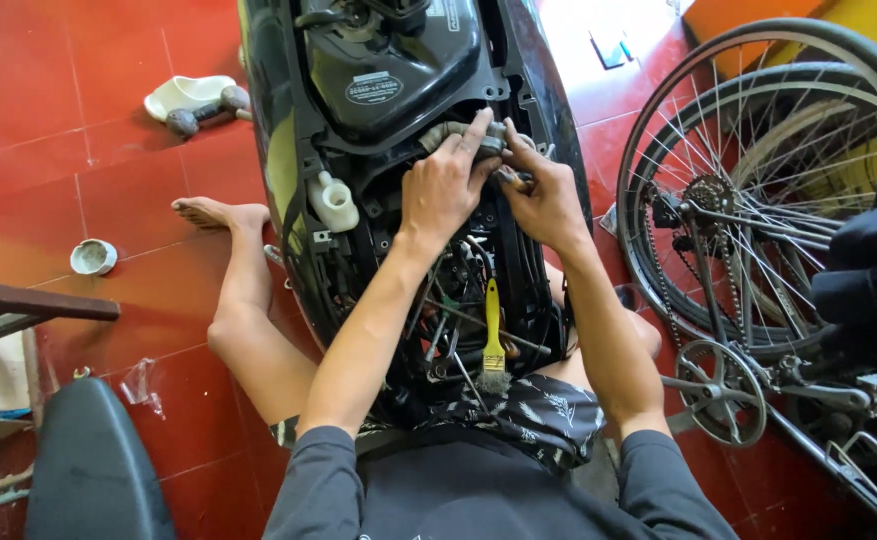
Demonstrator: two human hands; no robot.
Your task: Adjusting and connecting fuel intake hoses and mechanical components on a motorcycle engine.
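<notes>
Red floor tiles (78,190) surround an opened scooter (398,120). Left hand (443,190) grips a grey hose (453,133), fingers curled; right hand (543,200) pinches its end. Yellow brush (493,345) lies below.

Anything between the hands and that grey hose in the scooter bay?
Nothing visible. The left hand and right hand both already rest on the grey hose; the yellow brush lies lower, clear of them.

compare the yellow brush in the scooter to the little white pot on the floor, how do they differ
The yellow-handled brush is long and slim; the white pot is round and squat. The brush rests among the wiring inside the open scooter body, below the left hand and right hand; the pot sits alone on the red tiled floor, off to the left. Neither hand touches either.
</notes>
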